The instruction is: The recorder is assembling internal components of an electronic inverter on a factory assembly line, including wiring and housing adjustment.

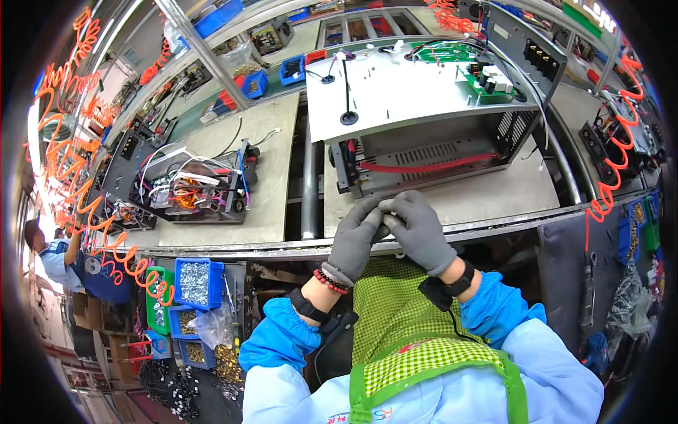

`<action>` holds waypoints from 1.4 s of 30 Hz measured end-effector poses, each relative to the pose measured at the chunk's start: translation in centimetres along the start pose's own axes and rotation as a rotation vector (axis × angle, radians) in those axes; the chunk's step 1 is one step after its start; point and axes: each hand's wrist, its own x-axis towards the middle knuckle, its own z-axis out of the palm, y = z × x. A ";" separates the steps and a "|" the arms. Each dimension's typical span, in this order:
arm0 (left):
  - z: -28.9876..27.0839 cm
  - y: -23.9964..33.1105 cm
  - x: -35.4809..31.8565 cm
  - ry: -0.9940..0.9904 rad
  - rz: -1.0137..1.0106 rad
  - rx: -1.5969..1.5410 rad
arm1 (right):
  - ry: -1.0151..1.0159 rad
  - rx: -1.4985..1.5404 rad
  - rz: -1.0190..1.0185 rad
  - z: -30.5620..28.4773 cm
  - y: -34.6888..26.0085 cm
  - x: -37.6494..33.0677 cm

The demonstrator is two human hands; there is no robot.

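Observation:
My left hand [357, 237] and my right hand [417, 230], both in grey gloves, meet at the front edge of the bench. Their fingers are bent and pressed together at the tips; whether anything small is between them is hidden. Just beyond them stands a metal equipment chassis [424, 187] with a slotted base and a thick red cable [431, 168] running inside it. On top of the chassis lies a white metal panel [395, 85] carrying a green circuit board [492, 79] at its right side and black grommets with wires.
At left, an opened unit [187, 191] with a copper coil and loose wires sits on a board. Blue bins [199, 283] of screws stand at lower left. Orange coiled hoses [613, 169] hang on both sides. An electric screwdriver [589, 290] hangs at right. Another person [60, 261] is far left.

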 end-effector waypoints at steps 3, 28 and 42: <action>-0.6 -0.9 0.5 -0.004 -0.035 -0.084 | -0.032 -0.189 -0.172 0.6 1.0 0.2; -8.4 1.4 16.3 -0.045 0.820 1.017 | 0.114 -0.089 0.290 11.0 12.2 7.3; -7.1 1.3 15.8 0.102 0.874 1.279 | -0.360 0.059 0.292 7.7 12.0 9.5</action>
